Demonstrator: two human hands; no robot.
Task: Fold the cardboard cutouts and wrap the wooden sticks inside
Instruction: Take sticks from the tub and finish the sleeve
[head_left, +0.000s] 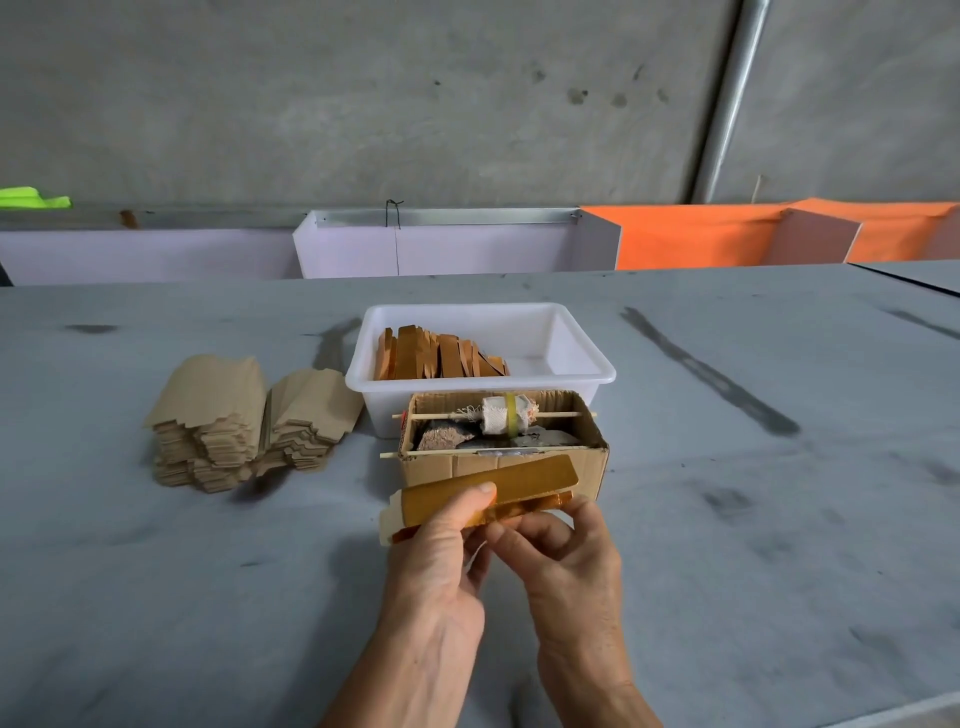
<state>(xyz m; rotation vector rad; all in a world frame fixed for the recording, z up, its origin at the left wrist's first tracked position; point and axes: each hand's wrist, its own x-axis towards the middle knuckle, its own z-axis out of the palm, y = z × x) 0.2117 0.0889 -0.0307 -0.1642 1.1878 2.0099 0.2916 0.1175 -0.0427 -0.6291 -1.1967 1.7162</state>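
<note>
Both hands (498, 540) around gold cutout (519, 480)

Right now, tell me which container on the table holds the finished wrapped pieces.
The white plastic tub, farthest from the hands: orange-gold wrapped pieces lean in a row inside. The small cardboard box in front of it holds only skewers, a cloth roll and scraps.

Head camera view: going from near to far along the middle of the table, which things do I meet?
Hands holding a golden cardboard cutout → small cardboard box → white plastic tub with wrapped sticks → white panel → concrete wall.
</note>
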